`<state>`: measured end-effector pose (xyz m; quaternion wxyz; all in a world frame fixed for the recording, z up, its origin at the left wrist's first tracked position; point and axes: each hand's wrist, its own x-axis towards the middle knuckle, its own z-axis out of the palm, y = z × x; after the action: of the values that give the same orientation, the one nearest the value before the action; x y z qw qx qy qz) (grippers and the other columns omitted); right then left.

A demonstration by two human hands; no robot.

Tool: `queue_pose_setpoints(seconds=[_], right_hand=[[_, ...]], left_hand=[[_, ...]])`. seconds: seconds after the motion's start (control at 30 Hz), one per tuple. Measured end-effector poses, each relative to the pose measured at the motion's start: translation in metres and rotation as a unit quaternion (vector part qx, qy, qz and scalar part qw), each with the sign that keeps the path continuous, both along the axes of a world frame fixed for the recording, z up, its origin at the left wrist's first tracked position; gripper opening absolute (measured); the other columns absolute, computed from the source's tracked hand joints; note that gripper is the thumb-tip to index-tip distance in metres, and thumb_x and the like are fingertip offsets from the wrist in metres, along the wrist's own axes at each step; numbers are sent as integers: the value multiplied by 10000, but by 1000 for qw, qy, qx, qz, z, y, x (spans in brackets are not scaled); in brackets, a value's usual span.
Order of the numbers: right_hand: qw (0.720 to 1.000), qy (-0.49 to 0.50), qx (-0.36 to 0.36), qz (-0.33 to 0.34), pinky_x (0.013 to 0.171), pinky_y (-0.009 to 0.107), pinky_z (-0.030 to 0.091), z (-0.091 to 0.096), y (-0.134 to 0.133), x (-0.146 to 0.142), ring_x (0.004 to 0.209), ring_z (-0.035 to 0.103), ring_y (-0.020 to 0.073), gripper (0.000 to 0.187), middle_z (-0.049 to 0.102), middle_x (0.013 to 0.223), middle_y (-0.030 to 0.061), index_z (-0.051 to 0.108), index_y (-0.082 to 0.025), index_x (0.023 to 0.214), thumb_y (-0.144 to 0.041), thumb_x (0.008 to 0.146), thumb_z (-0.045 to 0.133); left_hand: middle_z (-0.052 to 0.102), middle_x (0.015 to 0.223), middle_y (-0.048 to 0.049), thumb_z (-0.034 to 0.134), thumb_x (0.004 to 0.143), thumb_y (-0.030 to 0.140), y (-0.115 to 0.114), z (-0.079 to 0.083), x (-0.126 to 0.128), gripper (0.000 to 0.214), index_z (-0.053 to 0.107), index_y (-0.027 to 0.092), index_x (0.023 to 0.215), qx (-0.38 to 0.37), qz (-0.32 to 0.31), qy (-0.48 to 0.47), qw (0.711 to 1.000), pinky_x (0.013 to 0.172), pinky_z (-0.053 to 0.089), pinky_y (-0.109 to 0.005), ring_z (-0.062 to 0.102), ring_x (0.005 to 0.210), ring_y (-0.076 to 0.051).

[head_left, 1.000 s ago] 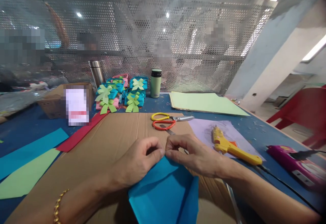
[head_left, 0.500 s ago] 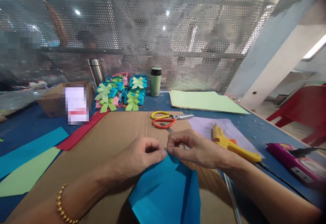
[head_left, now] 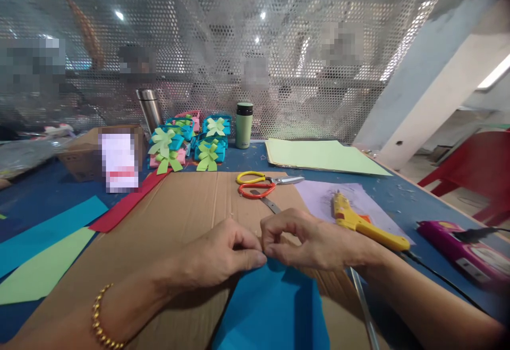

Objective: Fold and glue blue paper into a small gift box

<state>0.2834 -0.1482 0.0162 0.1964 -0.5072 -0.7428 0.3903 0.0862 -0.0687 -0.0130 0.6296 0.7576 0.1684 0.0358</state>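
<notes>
A folded sheet of blue paper (head_left: 274, 307) hangs toward me at the bottom middle, its top edge pinched between my hands. My left hand (head_left: 225, 249), with a gold bead bracelet on the wrist, grips that edge between thumb and fingers. Right beside it, the curled fingers of my right hand (head_left: 297, 238) pinch the same edge; the fingertips of the two hands almost touch. Just beyond them, scissors (head_left: 258, 184) with one yellow and one red handle lie on a cardboard sheet (head_left: 191, 201). A metal blade (head_left: 271, 204) pokes out behind my right hand.
A yellow glue gun (head_left: 366, 228) lies on purple paper (head_left: 319, 193), near a magenta power strip (head_left: 462, 249). Behind stand blue and pink paper baskets (head_left: 211, 148), a green tumbler (head_left: 244, 127) and a steel flask (head_left: 149, 108). Light green sheets (head_left: 322, 156) and coloured strips (head_left: 51, 228) flank the cardboard.
Both hands have come slightly nearer to me, still pinching the blue paper. The paper has swung down and a little to the right, so less of its lower left part shows.
</notes>
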Motion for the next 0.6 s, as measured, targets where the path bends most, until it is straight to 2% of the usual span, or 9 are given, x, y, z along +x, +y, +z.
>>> queue_pose_setpoints(seconds=[0.13,0.23,0.3,0.4,0.5,0.6], right_hand=[[997,37,37,-48,509,226,317,-4,7,6,574,415,97,376,492,617,-25,598,-144,687,-444,912,567],[989,78,80,-93,549,238,377,-8,14,11,605,483,116,501,573,663,12,643,-137,722,-562,942,497],[978,103,107,-145,613,253,416,-8,17,14,670,528,135,516,619,733,35,685,-137,800,-583,950,474],[961,125,112,-219,633,257,423,-7,20,18,692,524,139,511,595,734,28,696,-142,849,-590,948,471],[962,143,87,-217,581,244,409,-10,21,21,630,488,121,487,531,674,0,659,-154,795,-593,928,498],[965,153,45,-207,477,229,372,-18,24,23,523,460,107,401,494,598,-35,622,-179,817,-569,888,561]], left_hand=[[284,583,62,574,883,351,-1,-1,1,402,381,183,573,23,74,-23,997,512,156,-288,235,557,-95],[323,602,50,574,890,379,5,-1,1,388,431,176,592,31,121,-47,991,519,182,-279,271,574,-99],[354,607,45,577,887,415,13,-2,2,386,469,171,608,33,148,-68,986,528,211,-267,305,578,-100],[444,634,23,595,865,456,26,-4,4,378,552,151,644,48,197,-100,974,573,292,-253,389,613,-113],[480,624,17,618,837,496,35,-10,6,392,581,145,669,22,237,-96,967,561,317,-248,419,595,-116],[446,553,38,621,835,530,37,-17,7,424,549,163,638,2,246,-80,966,499,278,-236,397,514,-102]])
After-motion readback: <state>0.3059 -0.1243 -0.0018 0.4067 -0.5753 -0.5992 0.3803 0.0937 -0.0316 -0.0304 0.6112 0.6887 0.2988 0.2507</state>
